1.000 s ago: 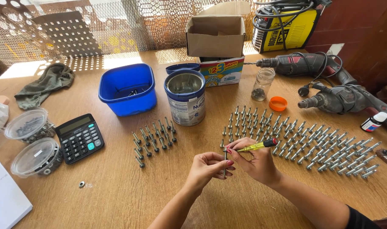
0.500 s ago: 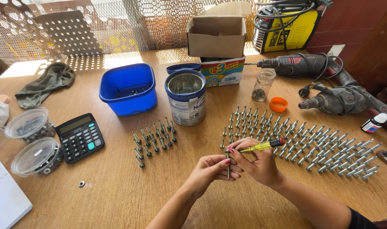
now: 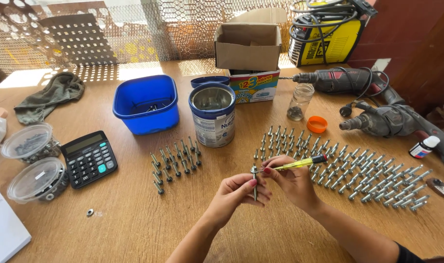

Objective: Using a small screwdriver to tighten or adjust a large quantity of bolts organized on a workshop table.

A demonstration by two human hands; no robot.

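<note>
My left hand (image 3: 236,194) pinches a long bolt (image 3: 254,181) upright by its shank, head and washer on top. My right hand (image 3: 294,181) touches the bolt's head with its fingertips and also holds a small yellow screwdriver (image 3: 299,163) that points right. Both hands meet above the wooden table (image 3: 134,229), just in front of several rows of grey bolts (image 3: 358,175) laid out on the right. A smaller group of dark bolts (image 3: 175,163) lies to the left of my hands.
A metal tin (image 3: 212,114), a blue tub (image 3: 146,103), a cardboard box (image 3: 247,46) and a glass jar (image 3: 299,101) with its orange lid (image 3: 317,124) stand behind. A calculator (image 3: 88,158) and two lidded plastic tubs (image 3: 29,160) sit left. Two power drills (image 3: 377,104) lie right.
The bolt has gone from hanging low between my fingers to standing upright with its head up. My hands stay in about the same place.
</note>
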